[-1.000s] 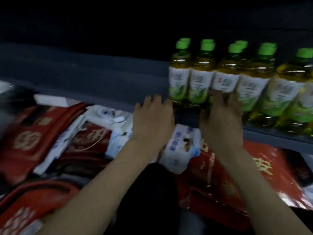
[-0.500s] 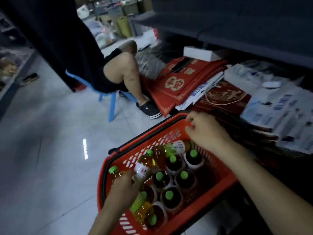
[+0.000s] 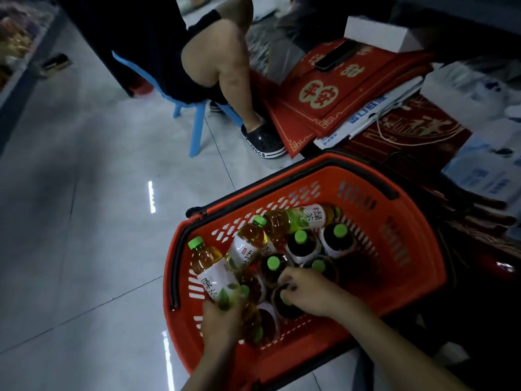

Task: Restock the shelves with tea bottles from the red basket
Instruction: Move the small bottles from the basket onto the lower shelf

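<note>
grey tiled floor [image 3: 98,235] under our red plastic shopping basket [image 3: 400,249]. in it we count green-capped amber tea bottles [image 3: 301,244], some standing, some lying. our left hand [image 3: 221,317] grips the base of a tilted bottle [image 3: 214,275]. our right hand [image 3: 313,294] curls its fingers round the top of an upright bottle [image 3: 284,309].

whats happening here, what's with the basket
A person is reaching into a red basket of green-capped tea bottles on the floor. Their left hand grips a tilted bottle by its lower end, and their right hand is curled round the top of an upright bottle. A second person sits on a blue stool nearby.
</note>
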`<state>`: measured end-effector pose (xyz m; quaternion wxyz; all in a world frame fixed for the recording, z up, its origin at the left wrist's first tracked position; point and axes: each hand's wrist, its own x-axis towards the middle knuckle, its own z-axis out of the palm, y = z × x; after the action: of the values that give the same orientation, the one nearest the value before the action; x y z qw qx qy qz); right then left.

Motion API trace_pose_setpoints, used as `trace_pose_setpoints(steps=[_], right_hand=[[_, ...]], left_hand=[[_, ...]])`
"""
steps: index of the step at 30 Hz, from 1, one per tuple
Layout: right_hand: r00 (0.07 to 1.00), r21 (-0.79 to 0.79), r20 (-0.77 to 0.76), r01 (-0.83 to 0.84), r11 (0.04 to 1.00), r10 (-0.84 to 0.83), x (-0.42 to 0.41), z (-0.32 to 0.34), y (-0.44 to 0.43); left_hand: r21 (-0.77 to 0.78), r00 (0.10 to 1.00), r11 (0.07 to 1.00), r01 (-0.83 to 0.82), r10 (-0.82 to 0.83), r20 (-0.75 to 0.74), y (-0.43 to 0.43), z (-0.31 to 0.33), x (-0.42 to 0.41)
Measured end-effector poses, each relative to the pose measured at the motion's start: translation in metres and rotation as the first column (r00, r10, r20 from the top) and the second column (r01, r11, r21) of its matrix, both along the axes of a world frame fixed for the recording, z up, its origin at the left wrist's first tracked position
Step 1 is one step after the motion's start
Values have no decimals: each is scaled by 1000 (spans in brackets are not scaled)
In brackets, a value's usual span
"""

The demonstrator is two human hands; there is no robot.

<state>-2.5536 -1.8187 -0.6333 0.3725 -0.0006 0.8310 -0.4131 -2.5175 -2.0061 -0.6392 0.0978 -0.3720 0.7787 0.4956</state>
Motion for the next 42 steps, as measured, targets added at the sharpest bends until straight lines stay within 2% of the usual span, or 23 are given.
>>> trace_pose_setpoints(steps=[2, 4, 6, 7, 8, 9, 10, 11, 12, 13, 14, 15, 17, 19, 23, 26, 29, 31, 33, 36, 42], right_hand=[[998, -64, 10, 60, 996, -60, 1, 2, 0], [981, -208, 110, 183, 961, -163, 1, 3, -1], [924, -368, 261, 363, 856, -280, -1, 5, -4], [887, -423, 308, 452, 786, -344, -3, 3, -3], [842, -463, 350, 537, 705, -411, -5, 0, 1], [795, -475, 382, 606, 638, -471, -7, -3, 6], [767, -463, 384, 642, 611, -515, -9, -4, 14], [757, -439, 361, 653, 616, -545, -9, -5, 21], [744, -407, 340, 667, 624, -575, -9, -6, 27], [723, -380, 333, 690, 615, -606, -9, -9, 33], [697, -363, 333, 716, 596, -635, -10, -11, 38], [672, -354, 342, 740, 572, -657, -10, -12, 41], [635, -357, 353, 770, 529, -687, -11, -9, 43], [604, -370, 385, 794, 483, -698, -10, -5, 42], [603, -360, 444, 797, 485, -663, -6, -2, 36], [628, -392, 450, 778, 491, -635, -7, 5, 35], [720, -477, 385, 691, 543, -578, -11, 22, 35], [763, -551, 315, 631, 545, -565, -13, 41, 38], [759, -607, 239, 604, 517, -606, -12, 66, 49], [695, -668, 91, 574, 474, -713, -6, 107, 80], [495, -738, -136, 527, 421, -858, 30, 174, 155]], left_hand=[[42, 997, 997, 72, -70, -39, 2, -2, -1], [114, 978, 977, 181, -167, -126, 6, 3, -1], [305, 936, 887, 346, -303, -180, 12, 15, -5], [382, 888, 801, 461, -414, -202, 16, 24, -7], [348, 821, 744, 570, -529, -214, 17, 30, -12], [246, 762, 721, 648, -606, -230, 17, 34, -18], [89, 746, 749, 657, -629, -219, 15, 36, -28], [-131, 757, 778, 614, -628, -180, 11, 34, -40], [-335, 766, 756, 562, -628, -133, 6, 34, -53], [-460, 753, 695, 552, -653, -83, 0, 32, -65], [-507, 722, 621, 598, -692, 5, -7, 23, -77], [-476, 680, 568, 672, -727, 92, -13, 13, -87], [-373, 620, 528, 763, -763, 186, -21, -3, -97], [-393, 622, 519, 759, -755, 206, -22, -15, -101], [-358, 655, 578, 733, -743, 141, -20, -6, -101], [-172, 608, 596, 784, -794, 22, -24, 28, -91], [56, 631, 633, 772, -753, -186, -9, 68, -74], [126, 655, 649, 750, -702, -280, 13, 88, -70], [152, 655, 655, 741, -654, -378, 35, 106, -73], [169, 612, 618, 768, -627, -482, 71, 134, -82], [69, 395, 469, 881, -647, -652, 160, 195, -84]])
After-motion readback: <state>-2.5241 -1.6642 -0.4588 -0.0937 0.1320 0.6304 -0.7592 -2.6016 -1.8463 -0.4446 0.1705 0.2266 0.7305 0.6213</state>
